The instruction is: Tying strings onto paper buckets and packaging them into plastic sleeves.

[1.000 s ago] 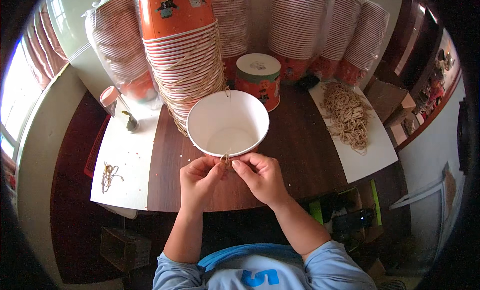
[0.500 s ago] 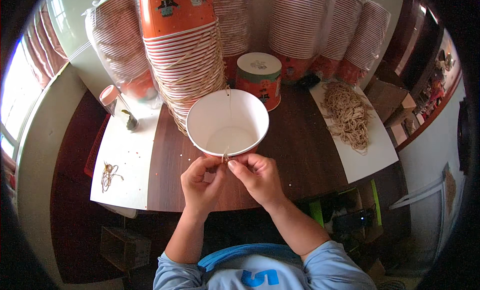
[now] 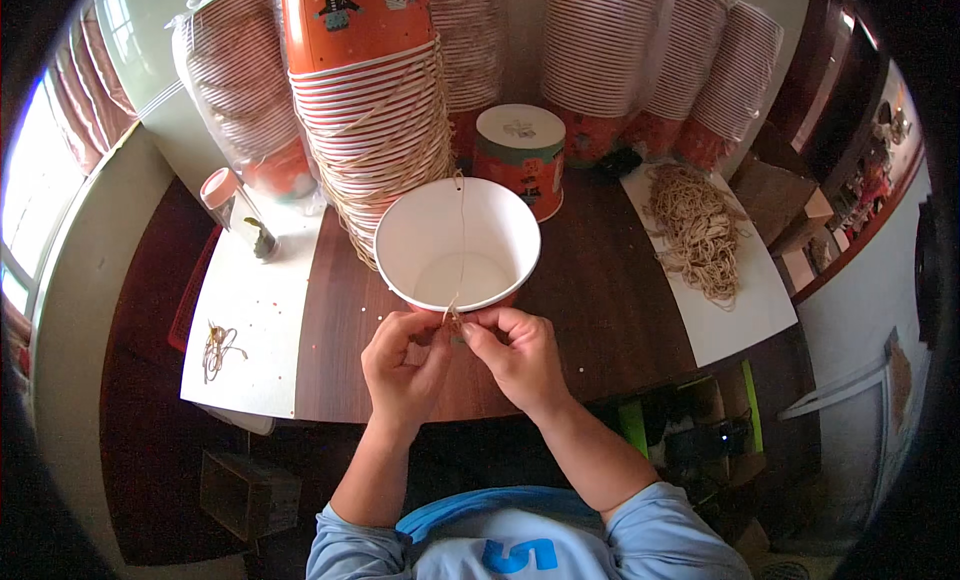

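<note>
A round paper bucket (image 3: pixel 415 242) with a white inside stands upright in front of me, tilted open toward my view. Thin tan string (image 3: pixel 462 235) runs from a hole near its far rim down across the inside to the near rim. There my left hand (image 3: pixel 407 365) pinches the string with thumb and fingertips. Opposite it, my right hand (image 3: pixel 522 360) pinches the same bit of string, its thumb almost touching the left one. The fingertips cover most of the string's end and the near outer wall.
Directly behind the bucket rises a tall nested stack of orange buckets (image 3: pixel 365 120) draped with strings. An upturned bucket (image 3: pixel 518 170) stands beside it. Bagged stacks (image 3: pixel 600 60) line the wall. A string heap (image 3: pixel 697 235) lies right; a clear cup (image 3: pixel 240 205) and loose strings (image 3: pixel 217 352) lie left.
The string inside the bucket shows straighter and longer than before. Both hands stay at the near rim, with only slight finger movement.
</note>
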`<move>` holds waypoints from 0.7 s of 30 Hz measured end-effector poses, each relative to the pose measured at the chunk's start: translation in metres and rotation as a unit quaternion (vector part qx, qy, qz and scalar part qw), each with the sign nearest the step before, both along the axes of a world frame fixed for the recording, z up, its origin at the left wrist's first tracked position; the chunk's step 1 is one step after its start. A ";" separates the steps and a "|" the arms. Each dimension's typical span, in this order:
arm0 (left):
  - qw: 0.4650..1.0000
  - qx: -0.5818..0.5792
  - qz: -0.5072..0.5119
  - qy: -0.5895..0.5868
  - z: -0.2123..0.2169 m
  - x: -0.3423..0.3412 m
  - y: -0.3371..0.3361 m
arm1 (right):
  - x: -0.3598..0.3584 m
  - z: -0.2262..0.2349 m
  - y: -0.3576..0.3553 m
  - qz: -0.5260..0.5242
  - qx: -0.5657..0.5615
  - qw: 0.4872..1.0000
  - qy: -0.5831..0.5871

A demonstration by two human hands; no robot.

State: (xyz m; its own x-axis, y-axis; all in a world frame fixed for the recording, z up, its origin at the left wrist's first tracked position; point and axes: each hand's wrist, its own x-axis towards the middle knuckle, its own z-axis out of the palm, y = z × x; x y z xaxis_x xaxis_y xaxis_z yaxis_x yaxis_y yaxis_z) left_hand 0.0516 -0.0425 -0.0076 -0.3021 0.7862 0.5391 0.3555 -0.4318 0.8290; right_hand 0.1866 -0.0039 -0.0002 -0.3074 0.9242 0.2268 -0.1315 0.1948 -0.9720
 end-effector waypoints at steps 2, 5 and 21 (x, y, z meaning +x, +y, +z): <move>0.999 0.015 0.009 0.027 0.000 0.001 0.001 | 0.001 0.001 0.000 0.004 -0.009 1.000 0.003; 0.999 0.034 0.007 -0.018 -0.002 0.003 0.003 | 0.001 0.000 0.000 0.011 -0.016 1.000 0.013; 0.989 0.049 0.043 0.133 0.012 0.002 -0.002 | 0.004 0.000 0.002 0.035 -0.022 0.999 0.002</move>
